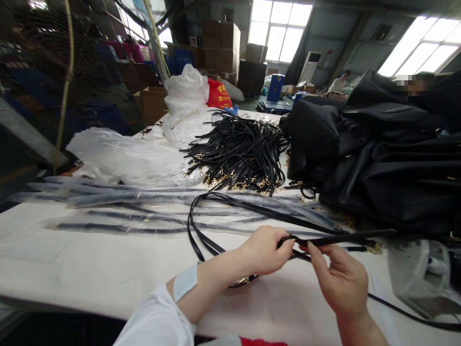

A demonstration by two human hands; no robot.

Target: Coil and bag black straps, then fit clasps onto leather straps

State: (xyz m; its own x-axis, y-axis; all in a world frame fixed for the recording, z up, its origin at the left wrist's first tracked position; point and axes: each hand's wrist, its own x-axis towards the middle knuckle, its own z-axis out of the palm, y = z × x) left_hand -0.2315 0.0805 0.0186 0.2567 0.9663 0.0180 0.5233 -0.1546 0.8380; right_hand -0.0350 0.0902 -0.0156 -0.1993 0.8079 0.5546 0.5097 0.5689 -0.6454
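Both hands are at a black strap [345,238] above the white table. My left hand [268,251] is closed, pinching the strap close to a small gold-coloured fitting. Just to the right, my right hand [340,274] pinches the same strap between thumb and fingers, its wide part running off rightward. Under and behind the hands lie long looped black straps [200,216] with gold clasps. Beyond them are several straps in clear plastic sleeves [118,226]. A large heap of black straps [245,151] with gold clasps sits farther back.
Black bags [396,158] are piled at the right. A clear plastic container [414,269] stands near the right edge of the white table [90,269]. Clear plastic bags [126,154] and a red bag [218,94] lie at the back left. Another person [338,83] is in the background.
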